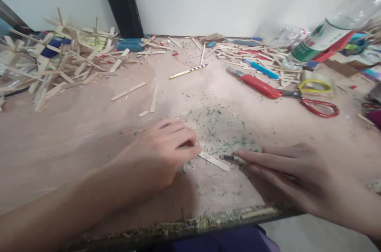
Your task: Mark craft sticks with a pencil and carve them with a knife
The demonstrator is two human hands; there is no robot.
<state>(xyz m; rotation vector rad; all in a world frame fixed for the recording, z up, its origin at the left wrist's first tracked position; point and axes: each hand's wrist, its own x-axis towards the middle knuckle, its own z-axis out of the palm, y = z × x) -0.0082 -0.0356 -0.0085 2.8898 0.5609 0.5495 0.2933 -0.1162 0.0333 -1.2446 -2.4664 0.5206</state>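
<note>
Near the front of the table, my left hand is closed on one end of a flat wooden stick, pressing it to the surface. The stick's free end points down to the right. My right hand grips a slim tool with a dark metal tip, perhaps a craft knife; most of its handle is hidden by the fingers. The tip lies just right of the stick, with a small gap between them. Green shavings are scattered beyond and around the stick.
A tangled pile of wooden sticks fills the back left. A patterned yellow strip lies mid-table. Red-handled cutter, scissors, blue pen and a tilted plastic bottle are at the right. The table's front edge is rough.
</note>
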